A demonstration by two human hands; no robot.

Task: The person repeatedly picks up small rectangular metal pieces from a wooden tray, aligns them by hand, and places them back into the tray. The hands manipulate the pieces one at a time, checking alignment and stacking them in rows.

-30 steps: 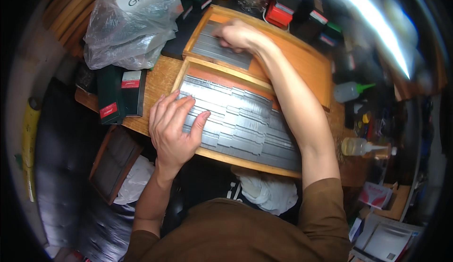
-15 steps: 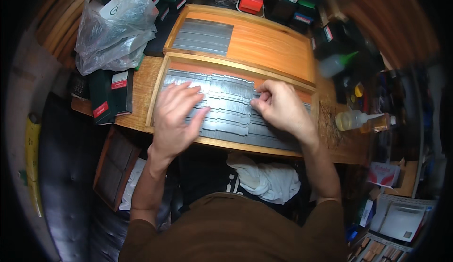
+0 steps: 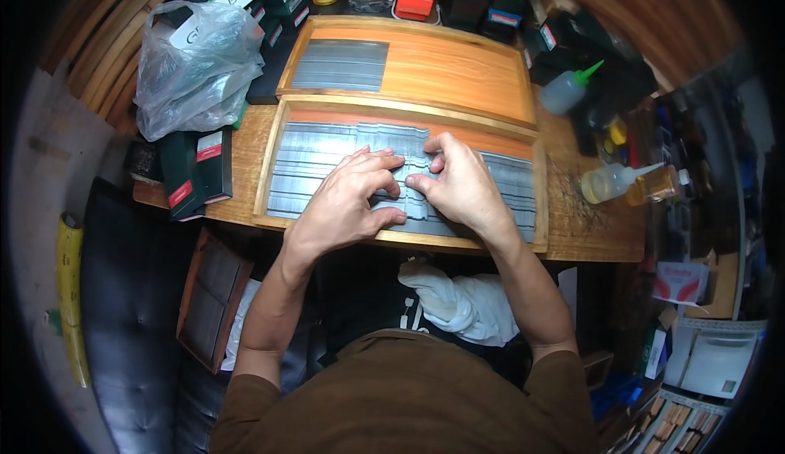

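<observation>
Thin grey metal strips lie packed in rows inside the near shallow wooden tray. My left hand rests over the middle of the rows, fingers spread and thumb apart, with nothing visible in it. Facing it, my right hand touches the right ends of the middle strips. Its thumb and index finger are bent and stand apart; the other fingers curl under. No strip shows raised between them. My hands cover part of the middle rows.
Behind stands a second wooden tray with strips at its left. A plastic bag and dark boxes sit left. Squeeze bottles are on the right, dark boxes along the back. Another strip-filled tray is low at left.
My left hand has moved right and lowered onto the middle strips. My right hand has shifted slightly left, and its thumb and index finger have parted. The view has shifted a little.
</observation>
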